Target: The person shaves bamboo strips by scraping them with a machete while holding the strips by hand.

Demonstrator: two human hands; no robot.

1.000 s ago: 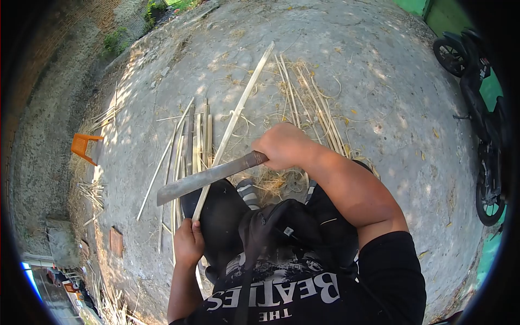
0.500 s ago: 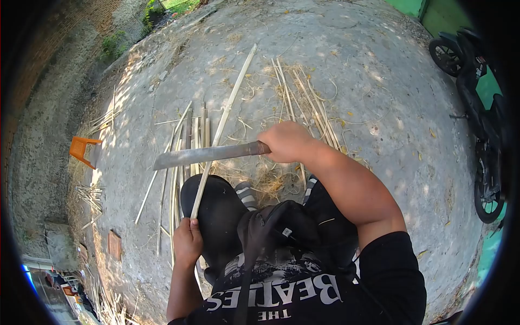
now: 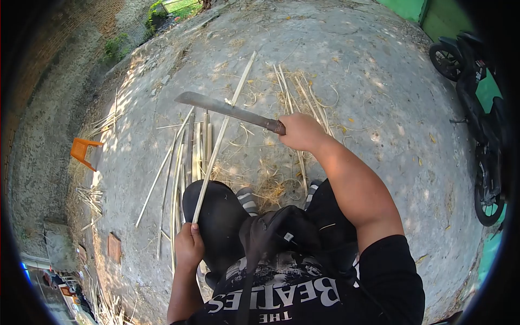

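My left hand (image 3: 188, 245) grips the near end of a long pale strip (image 3: 218, 143), which slants up and away over my bent knee. Around the dark handle of a long machete, my right hand (image 3: 302, 131) is closed. The machete's blade (image 3: 216, 105) points left and lies across the upper part of the strip, with a small curled shaving beside it at the crossing. Beneath and left of the strip, several more strips (image 3: 177, 189) lie on the ground.
Another bundle of thin strips (image 3: 317, 105) lies ahead on the right, among loose shavings (image 3: 271, 187). An orange plastic stool (image 3: 82, 151) and a brick (image 3: 114, 248) are at the left. A black motorcycle (image 3: 476, 108) stands at the far right.
My right hand has moved the machete forward along the strip, from near my knee towards its far end. A small curl now shows at the blade. My left hand has stayed at the near end.
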